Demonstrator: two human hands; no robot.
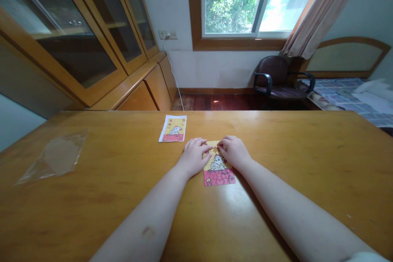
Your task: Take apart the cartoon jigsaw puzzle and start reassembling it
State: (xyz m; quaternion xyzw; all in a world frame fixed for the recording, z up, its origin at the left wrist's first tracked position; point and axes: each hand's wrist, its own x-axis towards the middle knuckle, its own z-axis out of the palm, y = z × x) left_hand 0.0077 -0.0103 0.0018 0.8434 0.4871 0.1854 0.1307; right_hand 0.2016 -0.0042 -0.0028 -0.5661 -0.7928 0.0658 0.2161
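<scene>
A small jigsaw puzzle [218, 177] lies on the table in front of me, yellow at the top and pink at the bottom, with a white cartoon animal in the middle. A small gap shows near its upper part, between my hands. My left hand [194, 156] rests along the puzzle's left edge, fingers apart and tips touching its surface. Over the upper right corner, my right hand [235, 150] has its thumb and fingers pinched together at the gap, apparently on a puzzle piece that the fingers mostly hide.
A printed picture card [173, 128] with the same design lies beyond my left hand. On the far left of the wooden table [123, 196] is a clear plastic bag [58, 155]. Behind the table stand a glass-door cabinet [123, 69] and an armchair [273, 74].
</scene>
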